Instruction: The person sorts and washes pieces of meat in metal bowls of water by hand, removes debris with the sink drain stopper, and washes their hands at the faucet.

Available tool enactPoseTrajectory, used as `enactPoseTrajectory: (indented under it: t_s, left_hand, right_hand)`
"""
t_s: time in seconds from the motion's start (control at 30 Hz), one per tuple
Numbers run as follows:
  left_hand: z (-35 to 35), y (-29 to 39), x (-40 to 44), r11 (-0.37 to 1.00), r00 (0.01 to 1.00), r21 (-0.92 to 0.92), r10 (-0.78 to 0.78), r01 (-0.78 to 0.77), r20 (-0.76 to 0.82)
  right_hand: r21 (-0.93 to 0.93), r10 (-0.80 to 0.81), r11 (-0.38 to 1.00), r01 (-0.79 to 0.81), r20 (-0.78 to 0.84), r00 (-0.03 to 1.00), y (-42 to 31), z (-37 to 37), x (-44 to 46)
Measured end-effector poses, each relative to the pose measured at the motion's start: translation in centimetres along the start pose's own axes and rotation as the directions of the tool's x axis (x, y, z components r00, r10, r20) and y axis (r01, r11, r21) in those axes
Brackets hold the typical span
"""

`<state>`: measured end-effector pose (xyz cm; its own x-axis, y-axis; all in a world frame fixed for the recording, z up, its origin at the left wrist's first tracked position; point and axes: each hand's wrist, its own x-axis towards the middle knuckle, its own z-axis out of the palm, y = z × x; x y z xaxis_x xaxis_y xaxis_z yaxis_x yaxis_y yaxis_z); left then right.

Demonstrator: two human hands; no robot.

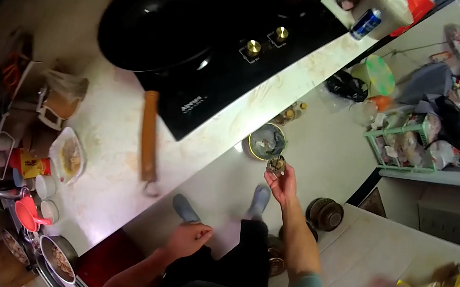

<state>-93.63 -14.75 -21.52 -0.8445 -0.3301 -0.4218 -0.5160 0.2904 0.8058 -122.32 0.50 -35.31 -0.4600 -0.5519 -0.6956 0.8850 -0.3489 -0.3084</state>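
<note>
Head view: right hand grips a small object near the bin beside the counter's edge; left hand curls closed.

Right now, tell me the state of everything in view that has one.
Right hand: holding a small dark mottled object.
Left hand: curled, no object visible.
Round yellow-rimmed bin: open, something inside.
Black wok with wooden handle: uncovered.
Gold stove knobs: setting unreadable.
White dish: uncovered, food inside.
Round metal pot: uncovered, brown pieces inside.

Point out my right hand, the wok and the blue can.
Right hand [283, 184]: head view, middle of the hand.
Wok [162, 21]: head view, inside surface.
Blue can [366, 24]: head view, side.
</note>
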Motion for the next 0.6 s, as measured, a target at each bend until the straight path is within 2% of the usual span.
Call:
enactPoseTrajectory:
  t_s: [0.1,0.13,0.2,0.23,0.27,0.3,0.33,0.37,0.4,0.47,0.53,0.6]
  left_hand:
    - [4.3,-2.8,3.8,0.994,0.996,0.062,-0.087,0.089,-0.038]
    - [6.8,-4.8,6.6,0.992,0.993,0.066,-0.102,0.106,-0.057]
    - [10.9,-9.3,8.1,0.971,0.976,0.16,-0.154,0.178,-0.154]
    - [12.4,-8.2,10.8,0.958,0.942,-0.006,-0.282,0.286,-0.182]
    - [14.2,-9.0,13.0,0.951,0.938,0.017,-0.302,0.309,-0.167]
    - [16.1,-10.4,15.5,0.945,0.937,-0.082,-0.324,0.316,-0.13]
    - [18.4,-12.0,17.6,0.927,0.934,-0.187,-0.346,0.326,-0.089]
    - [20.5,-13.7,19.6,0.879,0.912,-0.279,-0.409,0.387,-0.022]
    - [22.1,-16.1,21.6,0.816,0.885,-0.365,-0.462,0.449,0.057]
    - [25.0,-20.8,25.6,0.699,0.907,-0.597,-0.398,0.395,0.135]
    - [26.0,-19.6,31.4,0.469,0.689,-0.629,-0.709,0.62,0.151]
    - [28.1,-25.5,35.0,0.458,0.674,-0.609,-0.717,0.648,0.177]
  right_hand:
    - [-0.191,-0.035,0.982,-0.007,-0.218,0.975,-1.2,-5.8,9.3]
    - [-0.193,-0.015,0.981,-0.026,-0.206,0.978,-2.4,-7.7,14.3]
    - [-0.65,-0.211,0.758,0.054,-0.166,0.963,-0.5,-14.8,20.7]
    - [-0.741,-0.266,0.671,-0.025,-0.273,0.925,0.3,-16.6,23.1]
    - [-0.816,-0.344,0.572,-0.091,-0.338,0.876,0.8,-16.7,26.4]
    - [-0.804,-0.331,0.586,-0.099,-0.348,0.877,1.1,-17.2,28.4]
    - [-0.998,-0.551,0.067,0.02,-0.02,0.835,1.4,-17.8,29.5]
    - [-0.876,-0.547,-0.478,0.069,0.358,0.757,2.0,-18.6,29.7]
    - [-0.962,-0.509,-0.266,-0.056,0.091,0.856,2.2,-18.4,29.9]
    - [-0.892,-0.42,-0.427,0.15,0.343,0.84,2.7,-20.2,31.3]
    - [-0.917,-0.472,-0.377,0.133,0.314,0.824,2.9,-20.7,32.3]
    - [-0.928,-0.525,-0.35,0.126,0.306,0.795,2.5,-20.4,32.7]
